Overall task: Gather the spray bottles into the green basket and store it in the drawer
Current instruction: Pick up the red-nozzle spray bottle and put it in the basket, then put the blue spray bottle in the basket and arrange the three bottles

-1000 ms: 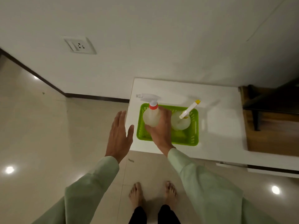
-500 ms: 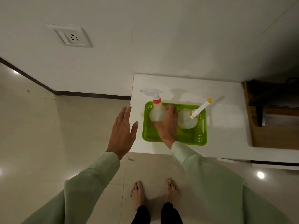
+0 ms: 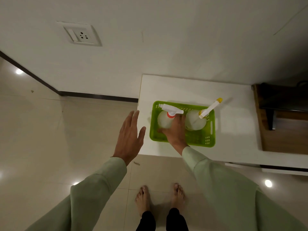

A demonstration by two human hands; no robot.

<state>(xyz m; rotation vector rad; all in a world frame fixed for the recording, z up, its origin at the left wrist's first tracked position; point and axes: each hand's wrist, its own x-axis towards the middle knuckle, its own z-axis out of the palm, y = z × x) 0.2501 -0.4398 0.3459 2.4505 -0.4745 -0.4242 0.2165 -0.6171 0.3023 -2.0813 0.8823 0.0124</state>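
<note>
A green basket (image 3: 206,140) sits on the white cabinet top (image 3: 233,117). Two pale spray bottles stand in it. The one with a red collar (image 3: 164,120) is on the left, and my right hand (image 3: 176,130) is wrapped around its body from the near side. The one with a yellow nozzle (image 3: 195,121) is on the right, untouched. My left hand (image 3: 130,139) hovers flat with fingers spread, just left of the cabinet's edge and apart from the basket.
A wooden shelf unit (image 3: 283,127) adjoins the cabinet on the right. The white wall behind carries a socket (image 3: 81,35). Tiled floor (image 3: 58,139) lies to the left and below, with my bare feet near the cabinet front. No drawer front is visible.
The red-collared bottle has gone down into the left side of the basket in my right hand. My left hand stays raised beside the cabinet. The view has shifted.
</note>
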